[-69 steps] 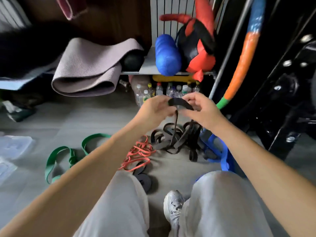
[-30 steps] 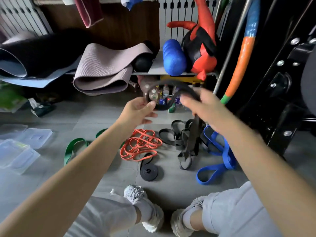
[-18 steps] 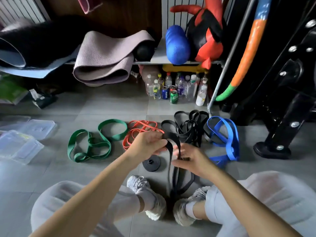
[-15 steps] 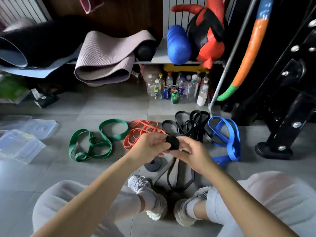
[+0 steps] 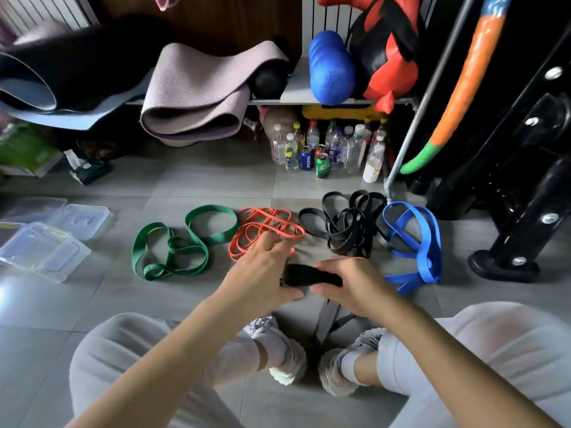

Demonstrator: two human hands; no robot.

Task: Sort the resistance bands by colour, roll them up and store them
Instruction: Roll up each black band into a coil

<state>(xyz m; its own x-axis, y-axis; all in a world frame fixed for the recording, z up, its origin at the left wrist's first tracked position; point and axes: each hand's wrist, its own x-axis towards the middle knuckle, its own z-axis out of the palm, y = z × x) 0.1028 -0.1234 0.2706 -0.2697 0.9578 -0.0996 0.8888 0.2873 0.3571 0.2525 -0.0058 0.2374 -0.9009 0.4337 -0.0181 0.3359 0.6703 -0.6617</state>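
Person sits on the grey floor [image 5: 197, 291], knees apart, both hands low in front, just above the shoes [image 5: 285, 353].

R hand [image 5: 358, 284]: fingers [image 5: 329, 266] curled over the top of the black band [image 5: 304, 274], which is wound into a thick roll and gripped at its right end. The loose tail [image 5: 326, 316] drops from under the roll to the floor btw the feet.

L hand [image 5: 259, 278]: set against the roll's left end, thumb lying along the underside. Its fingers [image 5: 273, 244] are fairly straight and slightly spread, pointing away, not wrapped round the band. Some motion blur here, so exact contact is unclear.

Other bands lie on the floor beyond the hands in colour groups, l to r:
- green bands [image 5: 173, 242]
- orange bands [image 5: 265, 228], just beside the green
- black pile [image 5: 346, 223]
- blue band [image 5: 415, 239], touching the black pile's right edge

Clear plastic boxes [image 5: 46, 245] are on the floor at far left, well apart from the bands. Bottles and cans [image 5: 330, 149] stand under a shelf [image 5: 296, 88], which holds a rolled mat [image 5: 197, 97] and a blue foam roller [image 5: 330, 69].
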